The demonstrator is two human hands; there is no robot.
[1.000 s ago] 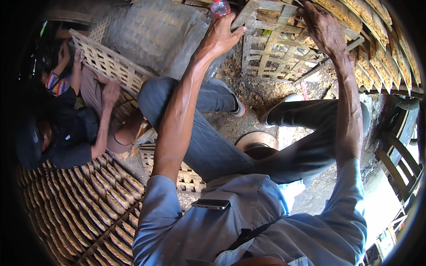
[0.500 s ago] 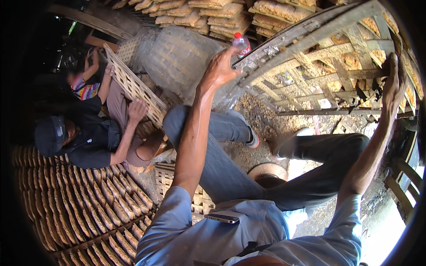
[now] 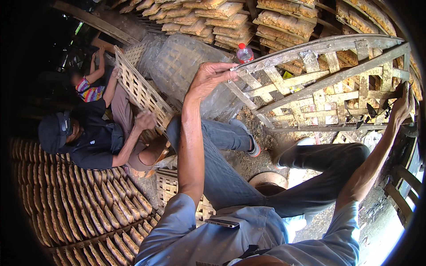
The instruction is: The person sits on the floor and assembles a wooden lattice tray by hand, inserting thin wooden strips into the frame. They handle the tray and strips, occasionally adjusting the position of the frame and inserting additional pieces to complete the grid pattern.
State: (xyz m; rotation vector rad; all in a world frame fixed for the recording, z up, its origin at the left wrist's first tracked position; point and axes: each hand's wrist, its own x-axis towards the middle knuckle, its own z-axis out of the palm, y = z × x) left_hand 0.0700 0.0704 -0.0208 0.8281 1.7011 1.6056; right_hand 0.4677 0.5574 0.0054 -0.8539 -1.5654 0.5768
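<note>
Far left of the left hand [image 3: 211, 80], thin, crusted slabs [image 3: 80, 199] stand in close, curved rows below, and a wooden beam [image 3: 95, 23] crosses dark space above. Nearer sits a dark-clad co-worker [image 3: 95, 146] beside a lattice panel [image 3: 144, 90]. The left hand pinches one corner of the tray [image 3: 333, 79], woven of weathered slats. Right of it: a red-capped bottle [image 3: 245, 54]; lower, crumb-strewn floor [image 3: 267, 142]. The right hand [image 3: 402, 104] is clamped on the tray's right edge.

Lattice frame [image 3: 333, 79]: rough, matt wood. Bottle [image 3: 245, 54]: glossy plastic. Trousers [image 3: 226, 170]: matt cloth.
</note>
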